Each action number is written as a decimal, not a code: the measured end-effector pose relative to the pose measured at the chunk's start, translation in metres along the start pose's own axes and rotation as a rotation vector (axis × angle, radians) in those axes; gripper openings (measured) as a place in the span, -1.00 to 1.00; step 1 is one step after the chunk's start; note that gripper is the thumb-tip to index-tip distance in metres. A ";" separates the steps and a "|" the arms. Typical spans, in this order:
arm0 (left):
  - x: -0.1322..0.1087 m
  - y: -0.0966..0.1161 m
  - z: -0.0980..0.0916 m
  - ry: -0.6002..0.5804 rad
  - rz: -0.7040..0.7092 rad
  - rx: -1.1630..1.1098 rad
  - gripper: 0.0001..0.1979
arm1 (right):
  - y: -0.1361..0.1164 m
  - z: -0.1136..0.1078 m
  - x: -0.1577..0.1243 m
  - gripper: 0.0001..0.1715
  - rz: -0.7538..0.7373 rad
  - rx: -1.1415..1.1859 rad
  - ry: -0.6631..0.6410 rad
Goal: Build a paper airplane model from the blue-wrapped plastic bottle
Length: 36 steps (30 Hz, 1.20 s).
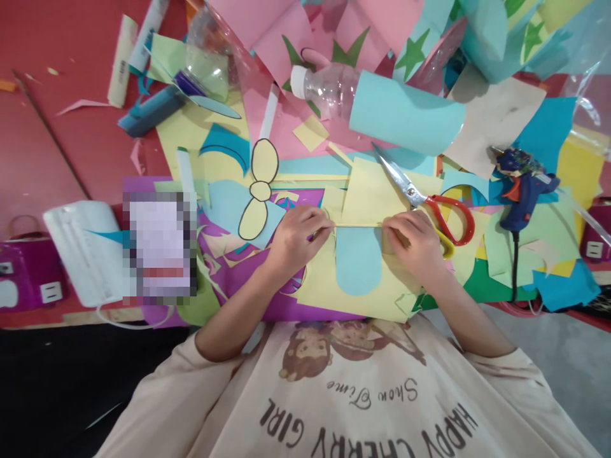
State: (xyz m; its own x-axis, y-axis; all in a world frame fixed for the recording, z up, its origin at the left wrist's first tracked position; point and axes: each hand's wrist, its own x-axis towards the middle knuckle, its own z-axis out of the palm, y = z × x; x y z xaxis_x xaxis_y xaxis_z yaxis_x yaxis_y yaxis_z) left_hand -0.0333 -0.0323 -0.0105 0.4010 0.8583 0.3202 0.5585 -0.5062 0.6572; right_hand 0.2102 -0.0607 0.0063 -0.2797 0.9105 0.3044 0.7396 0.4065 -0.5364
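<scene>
L hand (298,236) & R hand (414,245) both pinched shut, forearms angled inward.

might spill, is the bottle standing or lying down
Lying on its side: the bottle rests flat on the paper scraps, white cap pointing left.

Between the left hand (298,238) and right hand (413,242) the paper sheet (367,197) is pale yellow, the rounded piece (358,261) between the wrists sky blue. Just beyond the right hand, scissors (415,193) — one handle red, one yellow. Past the left hand, a yellow cut-out (260,191) edged in black.
</scene>
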 end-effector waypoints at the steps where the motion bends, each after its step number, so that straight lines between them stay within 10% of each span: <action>1: 0.000 0.000 0.000 0.014 0.003 -0.009 -0.88 | 0.000 -0.001 0.000 -0.85 0.009 0.020 0.009; 10: 0.001 0.003 -0.005 0.142 -0.056 -0.069 -0.90 | -0.003 -0.008 0.000 -0.90 0.168 0.112 0.020; 22: 0.003 0.000 -0.008 0.254 -0.155 -0.208 -0.92 | 0.001 -0.001 -0.009 -0.85 -0.070 -0.119 -0.150; 36: 0.003 0.000 -0.006 0.248 -0.028 -0.150 -0.95 | -0.033 -0.014 -0.002 -0.76 0.489 0.603 -0.162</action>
State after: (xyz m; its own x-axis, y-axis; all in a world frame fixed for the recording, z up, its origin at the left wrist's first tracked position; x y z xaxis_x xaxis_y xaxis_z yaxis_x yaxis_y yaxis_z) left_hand -0.0369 -0.0287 -0.0054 0.1866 0.8758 0.4452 0.4456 -0.4793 0.7561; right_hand 0.1950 -0.0770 0.0345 -0.1288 0.9772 -0.1689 0.3551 -0.1136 -0.9279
